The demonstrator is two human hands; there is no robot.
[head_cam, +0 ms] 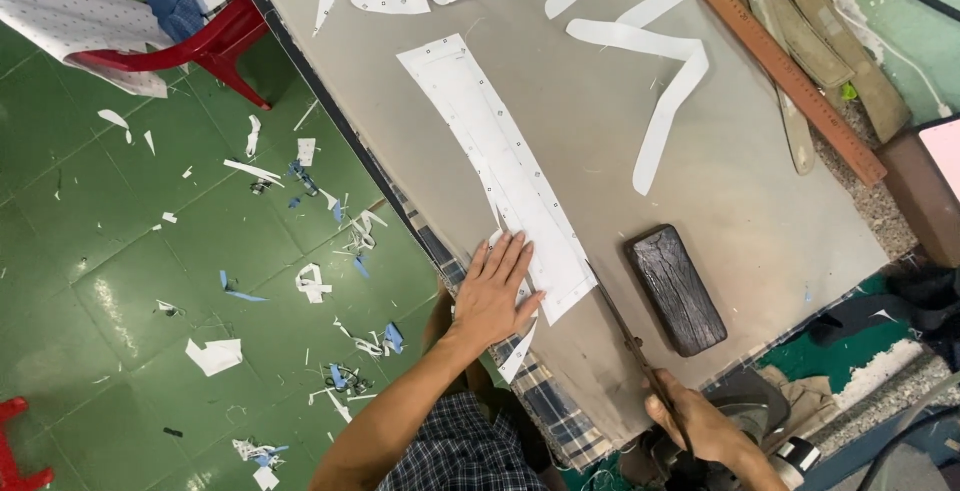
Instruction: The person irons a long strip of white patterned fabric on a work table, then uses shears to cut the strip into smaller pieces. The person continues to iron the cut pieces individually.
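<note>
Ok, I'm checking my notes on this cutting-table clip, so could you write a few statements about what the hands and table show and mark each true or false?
1. The left hand lies flat on the long white fabric strip. True.
2. The right hand holds a pencil. False: it grips scissors, whose blades reach the strip's near end.
3. A dark wooden block sits on the grey table, right of the strip. True.
4. The block rests on top of the strip. False: it lies apart from it.
5. The green floor is littered with fabric scraps. True.

grey table (600,101), fabric strip (500,171) (white), dark block (676,289)
</note>
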